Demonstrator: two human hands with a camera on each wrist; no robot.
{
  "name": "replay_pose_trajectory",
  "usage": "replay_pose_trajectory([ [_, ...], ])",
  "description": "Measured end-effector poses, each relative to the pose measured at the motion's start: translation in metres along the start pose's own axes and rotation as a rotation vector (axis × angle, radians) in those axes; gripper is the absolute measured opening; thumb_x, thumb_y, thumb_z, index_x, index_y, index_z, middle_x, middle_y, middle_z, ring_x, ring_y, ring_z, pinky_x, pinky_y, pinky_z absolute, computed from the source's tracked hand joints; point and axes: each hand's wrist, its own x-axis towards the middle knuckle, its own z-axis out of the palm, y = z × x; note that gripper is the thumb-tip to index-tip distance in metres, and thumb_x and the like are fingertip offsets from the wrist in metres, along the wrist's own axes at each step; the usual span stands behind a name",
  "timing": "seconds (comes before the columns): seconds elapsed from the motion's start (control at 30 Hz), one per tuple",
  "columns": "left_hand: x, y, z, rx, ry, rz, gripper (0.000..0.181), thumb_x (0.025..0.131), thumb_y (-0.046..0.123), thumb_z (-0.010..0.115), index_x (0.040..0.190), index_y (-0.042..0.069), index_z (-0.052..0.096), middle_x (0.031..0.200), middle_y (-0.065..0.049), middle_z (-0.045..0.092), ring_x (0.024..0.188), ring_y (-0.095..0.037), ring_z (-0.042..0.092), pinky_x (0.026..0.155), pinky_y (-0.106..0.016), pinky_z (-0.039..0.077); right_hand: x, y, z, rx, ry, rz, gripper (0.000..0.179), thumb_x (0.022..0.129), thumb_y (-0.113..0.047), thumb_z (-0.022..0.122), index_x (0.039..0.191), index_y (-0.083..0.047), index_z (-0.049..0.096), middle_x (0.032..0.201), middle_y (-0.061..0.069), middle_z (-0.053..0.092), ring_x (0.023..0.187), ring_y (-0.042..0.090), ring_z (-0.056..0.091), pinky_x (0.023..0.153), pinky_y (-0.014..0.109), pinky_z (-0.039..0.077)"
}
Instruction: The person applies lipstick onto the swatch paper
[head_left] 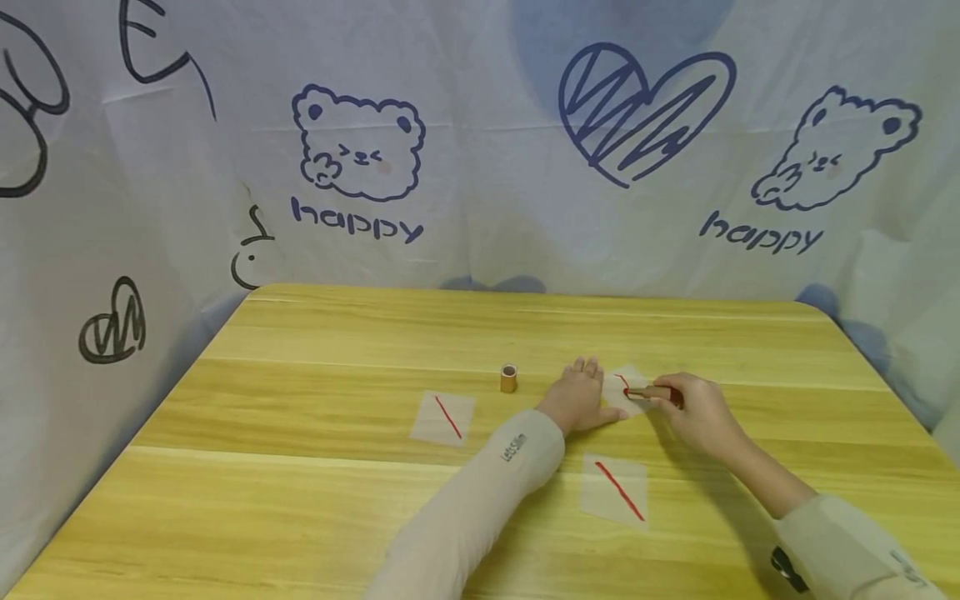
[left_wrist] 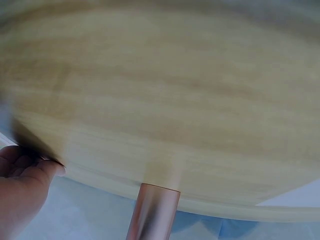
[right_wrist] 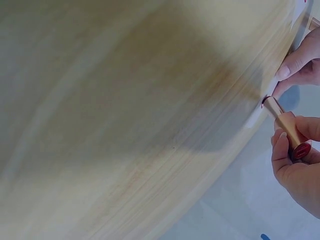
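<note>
The right hand [head_left: 699, 413] is gripping a lipstick [head_left: 652, 392], its tip touching a paper [head_left: 636, 377] on the table [head_left: 300, 508]; the left hand [head_left: 579, 402], fingers straight, is resting at the paper's left edge, with a cap [head_left: 508, 380] standing nearby.

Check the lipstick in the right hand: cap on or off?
Off: the lipstick shows its red tip at the sheet, and the copper cap stands apart on the table.

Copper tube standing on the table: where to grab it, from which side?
Probably best pinched round the upper side wall of the copper tube, coming from above or the person's left. It stands upright, its straight wall clear of other things; the left hand and sleeve take up its right and near right.
</note>
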Motion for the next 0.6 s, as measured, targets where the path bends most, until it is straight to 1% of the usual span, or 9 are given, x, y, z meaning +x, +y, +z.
replay_pose_trajectory([
  [0.2, -0.0007, 0.0001, -0.0006, -0.004, 0.001, 0.002, 0.083, 0.089, 0.065, 0.036, 0.146, 0.006, 0.026, 0.155, -0.006, 0.02, 0.143, -0.02, 0.019, 0.117, -0.026, 0.018, -0.0006, -0.0002, -0.0005, 0.001, -0.011, 0.013, 0.021, 0.082, 0.002, 0.066, 0.099, 0.013, 0.064, 0.077, 0.016, 0.062, 0.063, 0.015, 0.048, 0.05, 0.021, 0.038],
  [0.37, -0.0012, 0.0003, -0.0018, 0.015, 0.0, 0.005, 0.083, 0.089, 0.066, 0.035, 0.146, 0.006, 0.025, 0.155, -0.006, 0.02, 0.143, -0.02, 0.019, 0.117, -0.026, 0.017, -0.0015, 0.0002, -0.0009, -0.002, -0.016, 0.017, 0.022, 0.082, 0.002, 0.065, 0.1, 0.014, 0.063, 0.079, 0.019, 0.063, 0.063, 0.016, 0.049, 0.05, 0.021, 0.039],
  [0.6, -0.0021, 0.0005, -0.0028, 0.025, -0.004, 0.006, 0.083, 0.089, 0.067, 0.034, 0.146, 0.007, 0.025, 0.155, -0.006, 0.02, 0.143, -0.02, 0.018, 0.117, -0.025, 0.017, -0.0045, 0.0018, -0.0009, 0.013, -0.015, -0.014, 0.022, 0.082, 0.002, 0.064, 0.1, 0.015, 0.063, 0.076, 0.017, 0.062, 0.06, 0.013, 0.046, 0.048, 0.02, 0.037],
])
